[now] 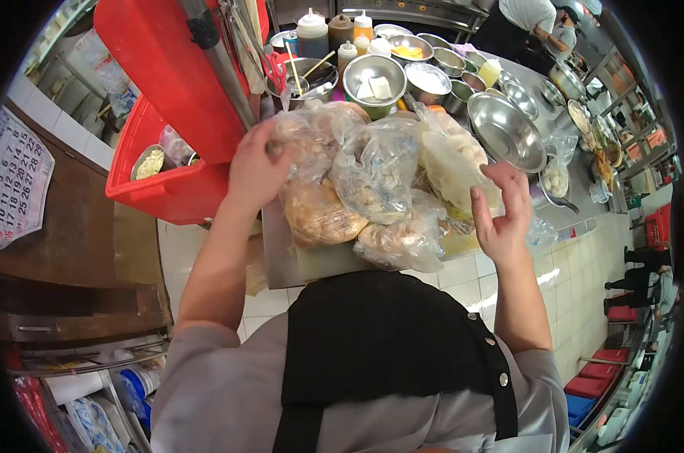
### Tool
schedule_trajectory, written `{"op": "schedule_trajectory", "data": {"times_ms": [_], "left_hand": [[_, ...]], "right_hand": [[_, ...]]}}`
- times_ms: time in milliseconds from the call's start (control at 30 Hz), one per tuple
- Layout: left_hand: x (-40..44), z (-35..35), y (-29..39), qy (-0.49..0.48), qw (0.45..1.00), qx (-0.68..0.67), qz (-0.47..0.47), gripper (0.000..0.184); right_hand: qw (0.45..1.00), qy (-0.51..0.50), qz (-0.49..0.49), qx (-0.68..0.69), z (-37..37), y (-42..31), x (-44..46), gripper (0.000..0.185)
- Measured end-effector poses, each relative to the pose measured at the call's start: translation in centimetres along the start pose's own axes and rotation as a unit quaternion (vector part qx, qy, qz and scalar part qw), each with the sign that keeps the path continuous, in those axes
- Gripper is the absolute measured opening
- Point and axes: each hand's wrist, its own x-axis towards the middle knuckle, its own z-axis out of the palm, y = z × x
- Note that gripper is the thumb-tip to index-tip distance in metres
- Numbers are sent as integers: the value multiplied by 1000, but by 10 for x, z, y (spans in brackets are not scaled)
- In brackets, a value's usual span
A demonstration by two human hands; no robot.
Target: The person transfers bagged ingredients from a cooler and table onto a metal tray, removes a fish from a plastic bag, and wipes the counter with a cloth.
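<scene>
A heap of clear plastic bags of food lies before me on the metal counter. At its left edge, my left hand (257, 167) is beside the upper-left bag (312, 140), fingers apart; whether it touches the plastic I cannot tell. My right hand (505, 215), open with thumb and fingers spread, hovers by the right side of the heap, nearest a pale, long bag (451, 170). Between the hands are a knotted clear bag (378, 170), a bag of orange-brown food (321, 215) and a crumpled bag (404, 238) at the front. Their contents are hard to make out.
A red cooler box (168, 192) with its lid raised stands at the left. Behind the bags are metal bowls (374, 75), squeeze bottles (312, 34) and a large steel bowl (506, 130). Another person (534, 30) stands at the far right end of the counter.
</scene>
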Motion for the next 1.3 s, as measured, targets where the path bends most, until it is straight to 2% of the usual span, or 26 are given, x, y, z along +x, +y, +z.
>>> {"op": "schedule_trajectory", "data": {"times_ms": [33,133,233,333,500,567,767,867,967,1067,1167,1300], "left_hand": [[12,9,-1,13,998,40,43,56],[42,41,-23,-93,989,20,-114,70],[67,58,-41,-176,974,34,-139,66],[78,69,-53,-192,965,34,-175,55],[83,70,-60,-161,965,-59,-200,38],[80,65,-52,-163,954,-117,-222,32],[78,34,-8,-166,929,-262,-203,26],[72,8,16,-202,956,-154,-146,23],[58,-31,38,-183,977,-47,-98,18],[39,-65,42,-128,966,-121,-189,22],[18,-91,24,-49,961,-179,-205,17],[-17,-128,8,-14,964,-126,-233,11]], "right_hand": [[1000,-5,-7,4,0,-3,0,30],[1000,-28,-1,-4,-6,-14,-2,27],[999,-40,30,-6,-12,-14,-16,22],[996,-41,79,-14,-19,-11,-35,17],[982,-41,182,0,-34,-10,-65,8],[980,-40,196,2,-37,-11,-73,6],[975,-43,218,21,-32,-16,-80,2],[975,-48,216,32,-30,-19,-76,2],[974,-55,219,38,-31,-19,-74,3],[969,-68,232,44,-32,-15,-77,3],[968,-78,232,53,-29,-9,-78,3],[965,-103,228,74,-20,-9,-63,5]]}}
